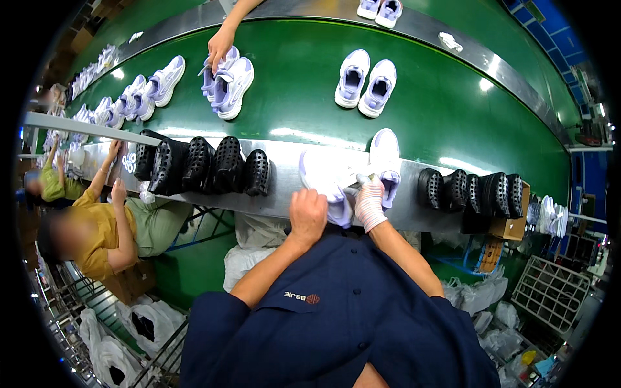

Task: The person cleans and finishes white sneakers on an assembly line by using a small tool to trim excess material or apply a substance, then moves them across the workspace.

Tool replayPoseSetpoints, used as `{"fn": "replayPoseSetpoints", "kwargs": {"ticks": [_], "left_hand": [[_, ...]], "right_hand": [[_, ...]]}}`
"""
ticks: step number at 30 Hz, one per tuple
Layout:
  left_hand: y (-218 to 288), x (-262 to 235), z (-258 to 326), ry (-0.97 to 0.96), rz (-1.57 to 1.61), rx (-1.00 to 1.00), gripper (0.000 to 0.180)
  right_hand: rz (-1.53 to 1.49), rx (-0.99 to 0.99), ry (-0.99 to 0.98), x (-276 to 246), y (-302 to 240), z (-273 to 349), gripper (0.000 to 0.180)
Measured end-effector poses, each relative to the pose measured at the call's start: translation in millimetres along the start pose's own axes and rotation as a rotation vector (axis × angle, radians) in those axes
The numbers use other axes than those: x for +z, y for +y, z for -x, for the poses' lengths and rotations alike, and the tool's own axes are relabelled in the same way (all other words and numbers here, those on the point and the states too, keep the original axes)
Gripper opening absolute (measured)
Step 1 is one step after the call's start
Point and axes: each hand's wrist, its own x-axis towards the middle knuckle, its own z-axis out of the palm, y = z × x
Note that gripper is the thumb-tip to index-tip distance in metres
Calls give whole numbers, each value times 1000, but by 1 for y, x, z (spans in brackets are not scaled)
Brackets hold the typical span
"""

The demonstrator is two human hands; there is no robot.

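On the metal ledge in front of me lies a white and lilac sneaker (315, 169), tilted and partly covered by my hands. My bare left hand (308, 216) is closed at its left side, fingers curled against it. A striped, light-coloured glove covers my right hand (370, 204). Its fingers are closed near the sneaker's upper; what they pinch is too small to make out. Just beyond that hand stands a matching sneaker (385, 149), toe pointing away, its heel partly behind the glove.
Black perforated shoe forms (228, 165) stand on the ledge to the left, more forms (456, 189) to the right. A sneaker pair (378, 90) rests on the green belt (291, 84). Another person's hand (221, 46) touches a sneaker. A person in yellow (107, 236) sits at left.
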Motion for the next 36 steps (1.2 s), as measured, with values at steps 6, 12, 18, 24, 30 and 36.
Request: {"fn": "replayPoseSetpoints", "kwargs": {"ticks": [6, 12, 18, 24, 30, 36], "left_hand": [[20, 4, 13, -84, 213, -345, 28], [-23, 7, -9, -93, 204, -292, 39], [-27, 2, 4, -93, 219, -346, 47], [-46, 23, 10, 9, 399, -610, 27], [-42, 23, 12, 43, 340, -494, 20], [-46, 1, 5, -637, 524, -1206, 85]], "right_hand": [[91, 51, -59, -11, 11, 1, 15], [1150, -538, -346, -25, -2, 26, 42], [1459, -995, -611, 15, -34, 70, 45], [1858, -832, -772, 48, -28, 45, 33], [1599, -968, -822, 51, -24, 43, 35], [936, -465, -272, 22, -48, 30, 41]]}}
